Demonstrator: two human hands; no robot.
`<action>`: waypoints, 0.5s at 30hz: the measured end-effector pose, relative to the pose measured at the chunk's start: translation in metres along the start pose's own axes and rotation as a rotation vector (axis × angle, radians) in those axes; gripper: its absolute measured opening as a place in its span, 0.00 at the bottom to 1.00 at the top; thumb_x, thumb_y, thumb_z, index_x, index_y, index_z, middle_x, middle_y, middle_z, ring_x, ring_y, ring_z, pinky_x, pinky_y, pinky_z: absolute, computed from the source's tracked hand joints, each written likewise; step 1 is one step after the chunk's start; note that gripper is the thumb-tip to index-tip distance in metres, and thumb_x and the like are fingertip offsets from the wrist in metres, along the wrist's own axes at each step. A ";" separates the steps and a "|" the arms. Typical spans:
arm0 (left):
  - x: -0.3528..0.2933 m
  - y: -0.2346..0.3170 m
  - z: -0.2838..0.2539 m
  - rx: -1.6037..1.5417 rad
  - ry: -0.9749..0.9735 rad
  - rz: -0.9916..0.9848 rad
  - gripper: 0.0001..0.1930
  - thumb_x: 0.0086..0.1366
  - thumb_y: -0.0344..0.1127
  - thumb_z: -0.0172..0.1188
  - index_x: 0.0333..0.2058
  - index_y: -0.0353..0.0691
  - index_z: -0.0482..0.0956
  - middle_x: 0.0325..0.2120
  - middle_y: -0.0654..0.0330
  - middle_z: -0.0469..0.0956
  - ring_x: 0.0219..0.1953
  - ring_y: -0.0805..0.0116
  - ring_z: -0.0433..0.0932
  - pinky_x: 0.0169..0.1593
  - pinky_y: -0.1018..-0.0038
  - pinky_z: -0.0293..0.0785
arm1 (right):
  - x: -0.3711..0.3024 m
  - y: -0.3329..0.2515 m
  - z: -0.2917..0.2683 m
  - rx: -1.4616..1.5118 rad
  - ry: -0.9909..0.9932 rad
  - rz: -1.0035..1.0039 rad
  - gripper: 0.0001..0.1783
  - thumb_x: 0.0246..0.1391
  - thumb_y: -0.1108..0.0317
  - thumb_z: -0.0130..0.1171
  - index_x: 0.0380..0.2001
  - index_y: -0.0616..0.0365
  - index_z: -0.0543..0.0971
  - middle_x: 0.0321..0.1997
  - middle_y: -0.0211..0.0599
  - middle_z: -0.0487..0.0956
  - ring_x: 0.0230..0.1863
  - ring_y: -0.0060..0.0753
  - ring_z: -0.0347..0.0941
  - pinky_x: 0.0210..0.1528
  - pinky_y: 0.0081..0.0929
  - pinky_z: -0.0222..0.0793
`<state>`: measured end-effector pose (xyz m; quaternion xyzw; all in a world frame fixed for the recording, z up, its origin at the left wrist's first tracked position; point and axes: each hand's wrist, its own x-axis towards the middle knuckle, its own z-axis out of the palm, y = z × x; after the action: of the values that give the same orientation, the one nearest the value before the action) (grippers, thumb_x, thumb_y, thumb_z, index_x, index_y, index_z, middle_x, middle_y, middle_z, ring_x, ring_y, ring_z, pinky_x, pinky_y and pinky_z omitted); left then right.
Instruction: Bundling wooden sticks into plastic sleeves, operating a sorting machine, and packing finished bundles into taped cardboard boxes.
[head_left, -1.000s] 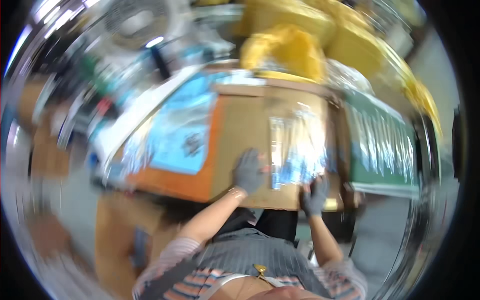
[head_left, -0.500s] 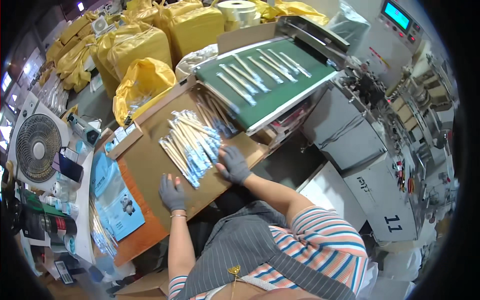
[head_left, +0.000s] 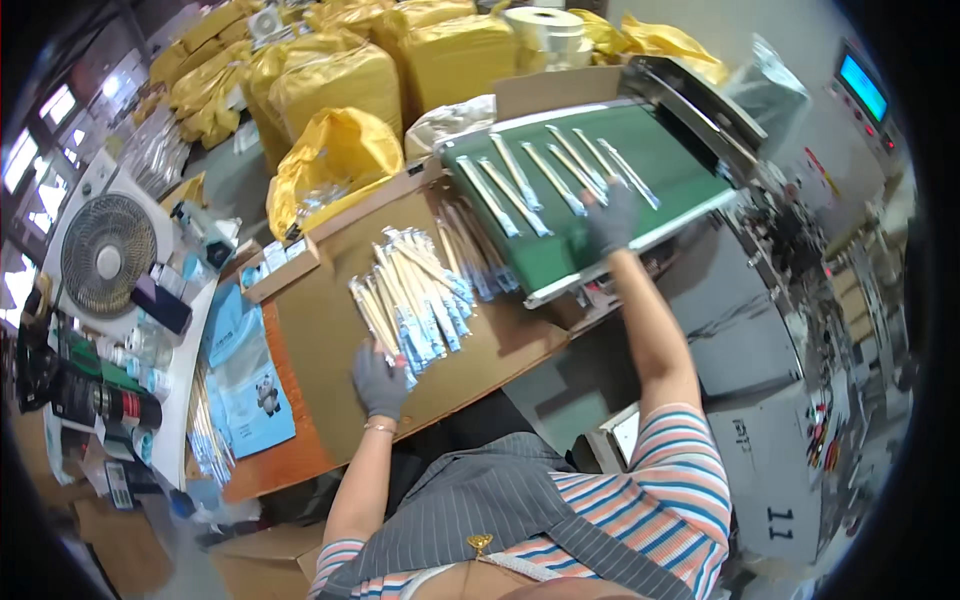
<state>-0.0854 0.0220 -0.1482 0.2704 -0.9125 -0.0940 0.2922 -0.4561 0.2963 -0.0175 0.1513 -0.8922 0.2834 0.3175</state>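
The left hand (head_left: 380, 380), in a grey knit glove, lies flat and spread, fingers loosely open, on the near end of a heap of long, thin sticks sealed in clear glossy sleeves with blue-printed ends (head_left: 415, 295); it presses on them rather than gripping any. That heap fans across a flat sheet of brown matte cardboard (head_left: 480, 350) that serves as a work surface. The right hand (head_left: 610, 215), gloved the same way, is stretched out to the green, smooth conveyor belt (head_left: 560, 235), fingers open and resting on the belt beside the nearest wrapped stick; whether it pinches one I cannot tell. About 7 single wrapped sticks (head_left: 520, 190) lie spaced apart and slanted on the belt. Behind the cardboard stand bulging yellow plastic sacks (head_left: 335, 155), crinkled and shiny. On the left are flat blue printed pouches (head_left: 245, 370) and a round white wire-caged fan (head_left: 105, 255). To the right sits a grey metal machine cabinet (head_left: 770, 340).
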 end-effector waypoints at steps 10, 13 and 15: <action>0.028 0.002 0.009 -0.090 -0.060 0.030 0.28 0.63 0.50 0.53 0.54 0.34 0.68 0.54 0.42 0.68 0.57 0.45 0.65 0.61 0.57 0.57 | 0.062 -0.002 0.069 -0.083 -0.760 -0.154 0.41 0.54 0.40 0.49 0.62 0.59 0.61 0.60 0.54 0.67 0.62 0.56 0.61 0.62 0.36 0.58; 0.031 0.001 0.010 -0.210 -0.053 -0.084 0.29 0.65 0.51 0.51 0.56 0.33 0.66 0.54 0.40 0.68 0.58 0.45 0.65 0.61 0.57 0.57 | 0.000 -0.090 0.060 -0.072 -0.700 -0.403 0.43 0.53 0.41 0.52 0.61 0.64 0.60 0.60 0.55 0.66 0.61 0.56 0.60 0.63 0.39 0.57; 0.046 0.002 0.015 -0.370 -0.019 -0.320 0.32 0.66 0.53 0.48 0.59 0.32 0.63 0.53 0.37 0.68 0.57 0.43 0.66 0.59 0.60 0.60 | -0.040 -0.137 0.062 -0.117 -0.668 -0.493 0.47 0.52 0.37 0.52 0.61 0.68 0.58 0.62 0.59 0.62 0.65 0.57 0.56 0.65 0.40 0.53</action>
<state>-0.1257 -0.0016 -0.1376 0.3524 -0.8280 -0.3071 0.3098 -0.3946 0.1540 -0.0274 0.4258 -0.8977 0.0832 0.0769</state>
